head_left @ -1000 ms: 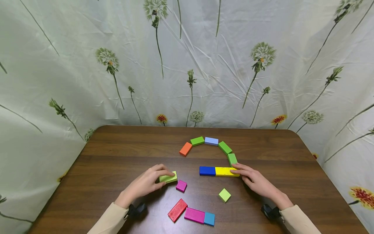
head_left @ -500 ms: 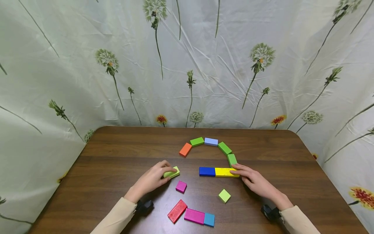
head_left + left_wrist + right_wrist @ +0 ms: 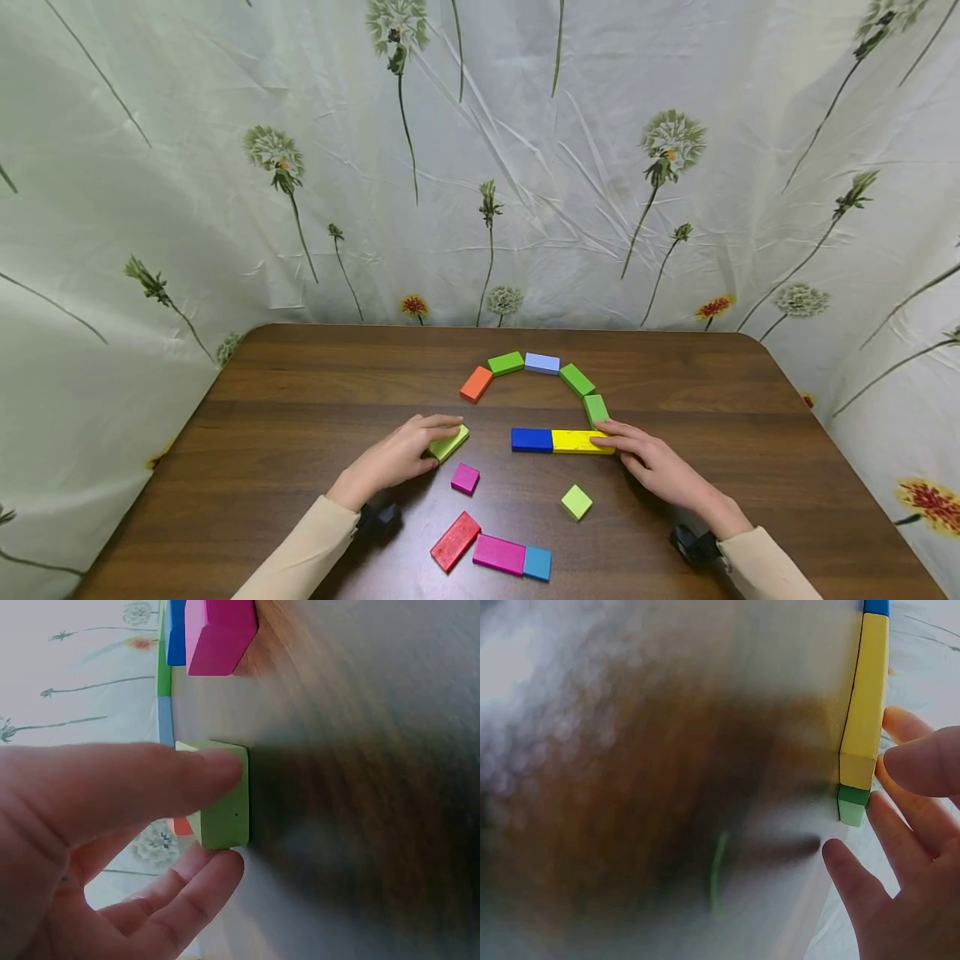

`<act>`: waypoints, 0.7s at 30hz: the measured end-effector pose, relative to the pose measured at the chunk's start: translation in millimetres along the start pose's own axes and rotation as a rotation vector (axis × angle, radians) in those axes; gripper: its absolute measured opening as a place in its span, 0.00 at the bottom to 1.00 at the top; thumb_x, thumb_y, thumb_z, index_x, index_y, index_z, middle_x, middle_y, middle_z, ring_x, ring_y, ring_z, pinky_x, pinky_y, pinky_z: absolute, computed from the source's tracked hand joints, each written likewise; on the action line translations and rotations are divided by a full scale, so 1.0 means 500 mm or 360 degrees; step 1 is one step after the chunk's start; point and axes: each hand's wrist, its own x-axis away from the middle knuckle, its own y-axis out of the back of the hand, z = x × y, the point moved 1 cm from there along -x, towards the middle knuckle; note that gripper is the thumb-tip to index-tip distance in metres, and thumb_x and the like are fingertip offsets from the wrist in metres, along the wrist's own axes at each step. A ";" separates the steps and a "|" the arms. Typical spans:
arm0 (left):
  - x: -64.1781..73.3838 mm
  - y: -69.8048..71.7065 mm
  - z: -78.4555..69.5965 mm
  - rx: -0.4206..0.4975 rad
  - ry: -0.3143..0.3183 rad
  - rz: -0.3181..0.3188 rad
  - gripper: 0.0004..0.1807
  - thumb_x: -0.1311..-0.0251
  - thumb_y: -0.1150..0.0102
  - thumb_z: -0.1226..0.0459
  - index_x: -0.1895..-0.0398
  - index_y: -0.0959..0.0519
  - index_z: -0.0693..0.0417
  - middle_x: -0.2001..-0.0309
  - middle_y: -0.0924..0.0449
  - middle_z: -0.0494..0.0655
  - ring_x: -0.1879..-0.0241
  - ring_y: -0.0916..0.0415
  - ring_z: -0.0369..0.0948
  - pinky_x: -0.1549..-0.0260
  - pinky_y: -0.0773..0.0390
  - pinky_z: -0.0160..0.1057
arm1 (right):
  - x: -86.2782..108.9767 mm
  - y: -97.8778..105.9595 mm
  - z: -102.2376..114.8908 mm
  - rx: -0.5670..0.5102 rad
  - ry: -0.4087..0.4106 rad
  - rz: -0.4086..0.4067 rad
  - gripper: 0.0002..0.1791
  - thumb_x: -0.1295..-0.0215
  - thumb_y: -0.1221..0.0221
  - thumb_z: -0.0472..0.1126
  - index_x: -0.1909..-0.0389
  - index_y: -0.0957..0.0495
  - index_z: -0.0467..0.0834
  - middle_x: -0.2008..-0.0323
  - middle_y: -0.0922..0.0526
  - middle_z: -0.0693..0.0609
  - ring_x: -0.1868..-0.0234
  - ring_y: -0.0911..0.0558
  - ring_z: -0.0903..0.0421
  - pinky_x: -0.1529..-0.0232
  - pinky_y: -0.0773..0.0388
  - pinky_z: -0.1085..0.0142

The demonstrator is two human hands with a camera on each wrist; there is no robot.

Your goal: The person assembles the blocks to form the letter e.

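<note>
In the head view my left hand (image 3: 397,454) pinches a lime-green toy block (image 3: 452,444), which lies turned diagonally below the orange block (image 3: 476,384). The left wrist view shows the thumb on one long face of this lime block (image 3: 225,814) and fingertips at its end. My right hand (image 3: 654,462) touches the right end of a yellow block (image 3: 572,442) with extended fingers. That block meets a dark blue block (image 3: 532,440) end to end. Above them, orange, green and light blue blocks (image 3: 542,362) form an arc, whose lower right green block (image 3: 596,407) reaches the yellow one.
On the brown wooden table (image 3: 300,392), nearer the person, lie a small magenta block (image 3: 465,478), a small lime block (image 3: 577,502), a red block (image 3: 455,542), and a magenta block (image 3: 499,554) joined to a blue one (image 3: 537,563). A flower-printed curtain (image 3: 450,250) hangs behind.
My left hand has moved right and slightly up with the lime-green block, turning it to a steeper diagonal. The right hand has stayed at the yellow block.
</note>
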 end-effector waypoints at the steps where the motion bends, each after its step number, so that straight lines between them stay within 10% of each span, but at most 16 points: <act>1: -0.002 -0.001 0.000 0.0001 -0.0012 -0.0008 0.25 0.46 0.35 0.74 0.42 0.25 0.68 0.38 0.30 0.56 0.41 0.32 0.54 0.42 0.33 0.54 | 0.000 0.000 0.000 0.0001 0.0000 0.0000 0.25 0.40 0.47 0.21 0.43 0.22 0.42 0.37 0.29 0.43 0.38 0.31 0.43 0.44 0.28 0.57; 21: -0.041 -0.015 0.003 -0.0153 0.0027 -0.0212 0.23 0.46 0.31 0.65 0.45 0.21 0.61 0.42 0.26 0.52 0.50 0.29 0.48 0.52 0.25 0.44 | 0.000 -0.001 0.000 -0.0016 -0.0010 0.0003 0.25 0.40 0.47 0.22 0.43 0.22 0.43 0.37 0.30 0.43 0.38 0.31 0.43 0.43 0.28 0.58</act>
